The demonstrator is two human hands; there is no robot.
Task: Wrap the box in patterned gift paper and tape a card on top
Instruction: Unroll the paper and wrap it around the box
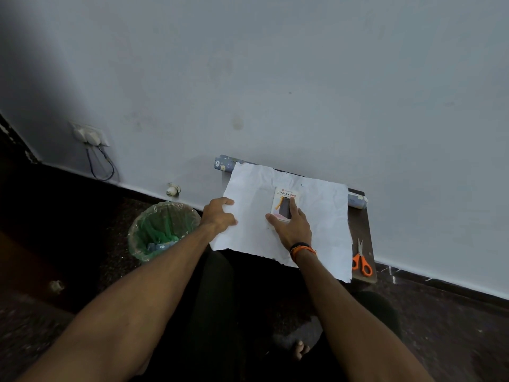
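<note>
While the small white rectangular cardboard box (286,203) lies flat near the middle of the crumpled white sheet of paper (325,224), my right hand (292,227) rests on its near end, fingers (293,206) straight and pressing down along its printed top, thumb stretched out to the left on the paper. My left hand (220,215) is at the sheet's left edge, its fingers curled over that edge and pinching it, with the edge lifted a little there. The sheet shows only its plain white side. Its near edge is ragged and hangs past the front of the small dark counter (363,230), and its left edge also reaches beyond the counter. On the right a narrow strip of bare counter stays uncovered, and there the orange-handled scissors (361,260) lie close to the front right corner, just beside the paper's right edge. Behind the sheet, against the pale blue-grey wall (275,78), lies the roll of blue patterned gift paper (224,163), its two ends sticking out past the sheet. On the dark floor to the left of the counter stands a round bin lined with clear plastic (162,230), near my left forearm.
</note>
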